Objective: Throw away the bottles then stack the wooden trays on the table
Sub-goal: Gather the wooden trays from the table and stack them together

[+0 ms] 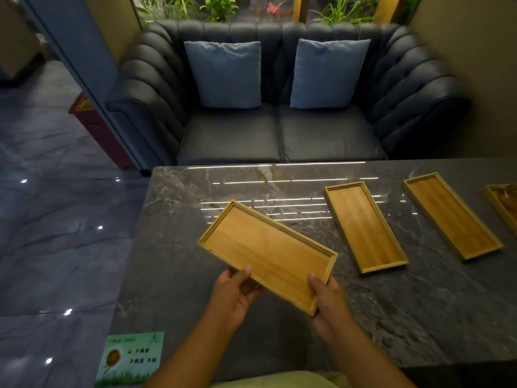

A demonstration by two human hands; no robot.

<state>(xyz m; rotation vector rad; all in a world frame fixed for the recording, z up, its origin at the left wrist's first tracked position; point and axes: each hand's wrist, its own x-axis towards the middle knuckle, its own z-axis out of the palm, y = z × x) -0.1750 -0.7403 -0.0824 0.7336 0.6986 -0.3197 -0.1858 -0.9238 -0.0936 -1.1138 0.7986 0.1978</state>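
Both hands hold one empty wooden tray (265, 252) tilted above the dark marble table (391, 317). My left hand (233, 296) grips its near long edge, thumb on the rim. My right hand (330, 301) grips the tray's near right corner. A second wooden tray (363, 226) lies flat on the table to the right. Further right lies a third tray (451, 215). Part of another tray (503, 205) shows at the right frame edge. No bottles are in view.
A dark sofa (279, 135) with two blue cushions (223, 74) stands behind the table's far edge. A green printed card (130, 358) lies at the table's near left corner. Polished floor (56, 219) runs along the left side.
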